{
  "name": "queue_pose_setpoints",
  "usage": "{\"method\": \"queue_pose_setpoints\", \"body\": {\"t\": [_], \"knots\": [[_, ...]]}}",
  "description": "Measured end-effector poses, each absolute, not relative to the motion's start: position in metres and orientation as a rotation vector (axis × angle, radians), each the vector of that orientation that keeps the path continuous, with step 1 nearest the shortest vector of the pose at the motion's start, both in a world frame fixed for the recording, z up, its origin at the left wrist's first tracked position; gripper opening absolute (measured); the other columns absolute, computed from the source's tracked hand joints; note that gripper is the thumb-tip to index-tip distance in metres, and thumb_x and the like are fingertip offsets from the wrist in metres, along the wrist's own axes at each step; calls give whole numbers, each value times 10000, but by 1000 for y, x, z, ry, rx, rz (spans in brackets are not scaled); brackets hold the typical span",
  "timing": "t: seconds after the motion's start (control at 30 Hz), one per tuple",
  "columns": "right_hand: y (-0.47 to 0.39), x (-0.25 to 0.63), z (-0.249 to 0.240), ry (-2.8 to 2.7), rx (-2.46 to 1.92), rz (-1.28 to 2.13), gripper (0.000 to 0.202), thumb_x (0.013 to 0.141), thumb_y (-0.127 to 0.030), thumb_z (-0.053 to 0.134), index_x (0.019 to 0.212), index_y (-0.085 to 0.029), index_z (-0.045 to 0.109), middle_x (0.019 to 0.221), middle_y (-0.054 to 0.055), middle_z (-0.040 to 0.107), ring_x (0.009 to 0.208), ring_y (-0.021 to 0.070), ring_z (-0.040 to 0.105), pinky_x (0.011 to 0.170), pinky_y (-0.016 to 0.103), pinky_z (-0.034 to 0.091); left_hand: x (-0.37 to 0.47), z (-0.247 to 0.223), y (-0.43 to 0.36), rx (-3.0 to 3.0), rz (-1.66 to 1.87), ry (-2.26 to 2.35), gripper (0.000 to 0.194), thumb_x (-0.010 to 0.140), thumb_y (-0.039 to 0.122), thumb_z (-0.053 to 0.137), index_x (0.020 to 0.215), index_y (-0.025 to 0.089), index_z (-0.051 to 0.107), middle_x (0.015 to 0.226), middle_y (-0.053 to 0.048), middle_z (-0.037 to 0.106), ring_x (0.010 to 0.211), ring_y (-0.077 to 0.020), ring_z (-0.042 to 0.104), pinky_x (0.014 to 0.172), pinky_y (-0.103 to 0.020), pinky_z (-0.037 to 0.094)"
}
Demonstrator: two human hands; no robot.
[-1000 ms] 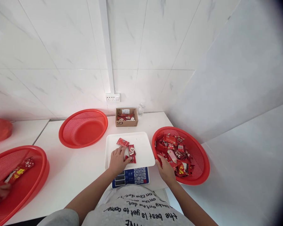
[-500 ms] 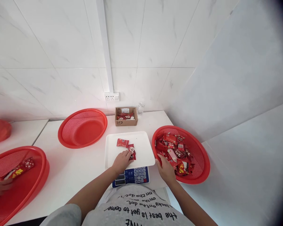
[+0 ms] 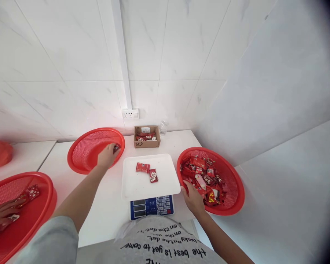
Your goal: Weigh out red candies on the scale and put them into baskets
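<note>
My left hand [image 3: 106,156] is over the red basket [image 3: 84,152] at the back left, its fingers closed on a small dark red candy packet [image 3: 116,148]. My right hand [image 3: 194,199] grips the near left rim of the right red basket [image 3: 238,200], thumb and fingers around the edge. Many red candy packets [image 3: 199,170] lie in that basket. Two red packets, one flat [image 3: 142,167] and one upright [image 3: 153,175], touch or nearly touch on the white tray [image 3: 132,189] of a blue scale [image 3: 152,207].
A cardboard box [image 3: 147,144] of packets and a clear cup [image 3: 164,127] stand near the wall. Another person's hand [image 3: 2,216] reaches among packets in the left red basket [image 3: 51,205]. Farther left is another red basket [image 3: 0,153].
My left hand has moved from the tray to the back left basket with a packet. One fewer packet shows on the tray. The other person's hand has moved further into its basket.
</note>
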State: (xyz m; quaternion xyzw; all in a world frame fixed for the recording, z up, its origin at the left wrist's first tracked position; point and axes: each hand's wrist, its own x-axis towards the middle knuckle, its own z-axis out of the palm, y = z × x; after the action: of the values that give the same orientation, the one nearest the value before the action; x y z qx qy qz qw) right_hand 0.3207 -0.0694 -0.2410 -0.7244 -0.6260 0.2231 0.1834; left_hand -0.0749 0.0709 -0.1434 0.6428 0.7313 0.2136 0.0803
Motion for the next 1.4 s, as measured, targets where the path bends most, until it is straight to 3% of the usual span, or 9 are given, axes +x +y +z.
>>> {"method": "queue_pose_setpoints", "body": {"t": [0.1,0.2,0.3,0.47,0.73,0.87,1.07,1.23,1.4], "knots": [[-69,320,-241,-1755,-2058,621,498,886,-400,320,1259,-122,499,1276,139,549,1190,249,492,987,410,383,-86,-137,84,1882,803,2208,381,717,414,665,1029,223,561,1115,-125,600,1106,-328,504,863,-384,414],[-69,320,-240,-1753,-2084,634,510,886,-407,313,1265,-119,495,1284,142,542,1198,256,485,987,414,381,-52,-156,75,2034,621,2048,430,790,422,578,1152,195,526,1283,-153,512,1229,-313,417,990,-423,334],[-69,320,-240,-1754,-2078,643,517,886,-415,306,1265,-117,493,1284,142,543,1195,258,488,979,413,388,8,-188,48,2162,388,1790,552,833,490,486,1295,193,438,1418,-147,381,1310,-290,330,1048,-437,275],[-68,321,-244,-1739,-2072,637,518,878,-425,312,1247,-115,503,1269,141,554,1181,257,501,968,406,399,72,-221,7,2293,145,1653,679,757,607,527,1337,274,414,1463,-118,317,1359,-386,164,1044,-603,142],[-68,322,-246,-1739,-2085,628,540,870,-451,299,1242,-119,506,1263,141,556,1190,267,491,973,414,393,68,-220,4,2355,235,1620,301,877,324,460,1161,258,536,1150,-101,540,1056,-273,491,865,-447,393],[-68,323,-249,-1752,-2068,608,539,868,-457,300,1235,-126,513,1256,142,561,1189,265,493,975,410,389,64,-218,4,2234,305,1665,263,902,243,386,1098,226,560,1091,-92,575,988,-236,546,799,-374,437],[-69,322,-248,-1756,-2092,634,557,863,-473,286,1247,-130,499,1266,145,550,1172,277,505,959,420,397,16,-195,10,1866,660,1850,295,936,280,286,1062,233,549,1097,-63,594,991,-199,570,783,-326,454],[-68,321,-246,-1773,-2109,644,591,860,-477,268,1260,-96,476,1283,162,533,1196,286,482,981,425,378,-61,-169,31,1404,1022,2032,171,879,287,432,971,209,553,1026,-92,601,1037,-261,549,869,-401,423],[-69,320,-249,-1768,-2108,591,571,855,-473,287,1246,-111,493,1274,157,544,1171,286,502,941,424,407,-118,-157,47,829,1304,1970,114,793,249,583,869,189,524,834,-52,602,826,-208,612,762,-385,495]]}}
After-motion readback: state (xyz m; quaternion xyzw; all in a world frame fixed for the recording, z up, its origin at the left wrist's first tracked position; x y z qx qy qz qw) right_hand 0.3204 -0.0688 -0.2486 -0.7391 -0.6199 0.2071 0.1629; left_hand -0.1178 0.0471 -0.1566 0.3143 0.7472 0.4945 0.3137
